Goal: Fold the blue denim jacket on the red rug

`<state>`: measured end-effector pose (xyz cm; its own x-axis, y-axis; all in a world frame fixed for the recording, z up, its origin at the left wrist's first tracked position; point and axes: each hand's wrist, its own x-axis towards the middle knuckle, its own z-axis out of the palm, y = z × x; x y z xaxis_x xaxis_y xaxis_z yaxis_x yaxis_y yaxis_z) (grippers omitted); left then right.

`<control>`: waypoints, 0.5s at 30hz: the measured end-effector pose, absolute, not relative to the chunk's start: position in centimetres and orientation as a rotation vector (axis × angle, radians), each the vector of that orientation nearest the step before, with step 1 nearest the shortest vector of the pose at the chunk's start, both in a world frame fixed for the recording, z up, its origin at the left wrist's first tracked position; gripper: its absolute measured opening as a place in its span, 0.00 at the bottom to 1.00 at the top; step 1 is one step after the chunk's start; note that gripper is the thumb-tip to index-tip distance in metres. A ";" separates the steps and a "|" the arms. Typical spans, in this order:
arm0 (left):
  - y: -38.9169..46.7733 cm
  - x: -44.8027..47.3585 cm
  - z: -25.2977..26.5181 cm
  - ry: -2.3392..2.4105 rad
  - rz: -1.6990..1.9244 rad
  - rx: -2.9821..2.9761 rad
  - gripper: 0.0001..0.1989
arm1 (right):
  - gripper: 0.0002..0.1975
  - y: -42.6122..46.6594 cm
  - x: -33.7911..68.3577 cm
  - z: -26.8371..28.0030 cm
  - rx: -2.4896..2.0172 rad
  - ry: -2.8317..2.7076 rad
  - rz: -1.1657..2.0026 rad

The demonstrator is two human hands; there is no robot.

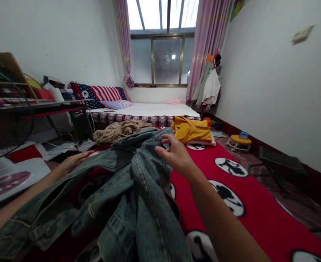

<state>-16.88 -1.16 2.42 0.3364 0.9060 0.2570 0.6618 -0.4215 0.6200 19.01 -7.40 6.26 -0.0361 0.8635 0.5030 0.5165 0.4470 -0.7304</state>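
Observation:
A faded blue denim jacket point(146, 182) lies rumpled over the red blanket point(248, 214), spread towards the lower left. My right hand point(175, 154) is at its far right edge, thumb and fingers apart and slightly bent, nothing held between them. Beyond the jacket's left side, my left hand point(73, 162) reaches forward with its fingers stretched out; the denim hides part of that forearm. Just past the jacket is a crumpled tan patterned cloth point(119, 131). A folded yellow garment point(190, 129) rests to the right of it, on top of something pale.
On the left stand a cluttered desk point(59, 103) and a wire fan guard point(7, 112). A bed point(149, 109) is under the window. Along the right wall are a small yellow stool point(241, 140), a dark folding stool point(282, 163) and hanging clothes point(211, 87).

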 end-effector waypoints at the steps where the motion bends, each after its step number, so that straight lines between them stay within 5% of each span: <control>1: -1.1 -18.1 2.3 1.387 0.816 2.062 0.28 | 0.30 -7.6 18.3 5.5 -1.246 -1.808 0.385; 6: -0.3 -20.0 2.8 1.366 0.790 1.614 0.32 | 0.43 -10.0 14.5 3.5 -1.327 -2.181 0.061; 11: -0.4 -15.1 2.9 1.436 0.353 2.037 0.39 | 0.13 -9.6 13.2 2.2 -1.474 -2.279 0.126; 15: -1.4 -10.9 2.3 1.442 0.400 2.247 0.42 | 0.06 -8.2 16.5 4.0 -1.369 -1.958 0.177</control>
